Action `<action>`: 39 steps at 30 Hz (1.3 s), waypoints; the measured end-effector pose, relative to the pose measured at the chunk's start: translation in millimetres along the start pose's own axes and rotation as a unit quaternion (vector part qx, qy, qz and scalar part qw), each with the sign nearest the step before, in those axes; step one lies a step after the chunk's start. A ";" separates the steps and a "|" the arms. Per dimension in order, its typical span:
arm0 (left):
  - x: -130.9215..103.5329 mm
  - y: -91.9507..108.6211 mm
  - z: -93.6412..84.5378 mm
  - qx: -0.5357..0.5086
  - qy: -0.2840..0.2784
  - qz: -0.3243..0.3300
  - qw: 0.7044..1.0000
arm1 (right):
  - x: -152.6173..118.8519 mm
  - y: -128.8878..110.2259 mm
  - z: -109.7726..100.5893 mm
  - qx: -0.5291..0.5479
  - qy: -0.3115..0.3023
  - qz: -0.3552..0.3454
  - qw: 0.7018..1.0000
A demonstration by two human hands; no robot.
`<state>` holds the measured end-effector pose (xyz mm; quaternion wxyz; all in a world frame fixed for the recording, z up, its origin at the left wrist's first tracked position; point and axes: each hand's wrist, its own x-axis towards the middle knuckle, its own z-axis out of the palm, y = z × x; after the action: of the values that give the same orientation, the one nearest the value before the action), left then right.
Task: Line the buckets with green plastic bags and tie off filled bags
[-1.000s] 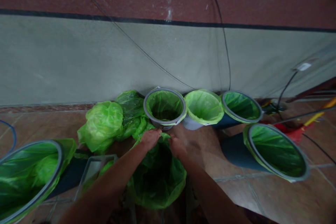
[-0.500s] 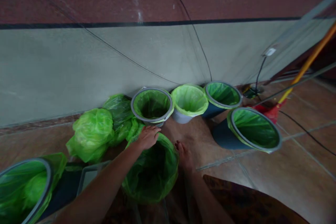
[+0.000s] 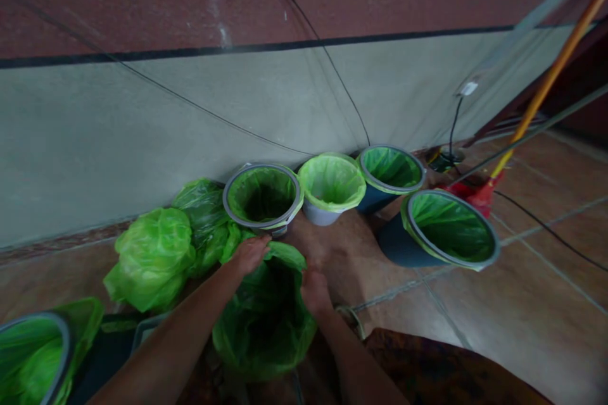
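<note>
Directly in front of me stands a bin lined with a green bin liner (image 3: 266, 354), its mouth facing up at me; the liner covers its rim. My left hand (image 3: 251, 254) is closed on the liner at the far left of the rim, fingertips partly hidden. On the right side of the rim, my right hand (image 3: 315, 290) has its fingers wrapped around the liner's edge. The inside is dark, and my forearms hide part of the outer wall.
Against the wall are a grey lined bin (image 3: 262, 228), a white lined bin (image 3: 325, 212) and a dark blue lined bin (image 3: 370, 201). Another blue bin (image 3: 403, 243) stands right. Crumpled green bags (image 3: 154, 253) lie left, near a lined bin (image 3: 66, 342). A red dustpan (image 3: 482, 196) sits right.
My right hand has gone from open beside the bin to closed on the liner's edge. My left hand has closed on the rim. The view has shifted slightly right.
</note>
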<state>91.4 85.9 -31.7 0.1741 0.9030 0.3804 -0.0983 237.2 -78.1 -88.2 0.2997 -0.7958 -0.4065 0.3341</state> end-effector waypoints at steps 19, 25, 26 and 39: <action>-68.4 -70.4 11.0 -0.090 -0.011 -0.221 0.971 | -41.9 7.3 8.4 0.067 0.127 0.114 0.983; -41.2 -50.4 -7.5 -0.073 0.073 -0.167 0.981 | 32.0 -41.1 -24.5 -0.038 0.109 -0.037 0.993; -36.1 -44.8 -10.3 -0.067 0.082 -0.141 0.984 | 42.9 -50.6 -23.1 -0.054 0.081 -0.060 0.993; -21.0 -34.9 -9.8 0.029 0.072 -0.019 0.997 | 61.3 -38.0 3.7 0.037 0.096 -0.083 0.991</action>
<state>52.2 98.7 -24.5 0.1183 0.9050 0.4059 -0.0477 244.8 -6.8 -79.7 0.3939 -0.7758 -0.4279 0.2448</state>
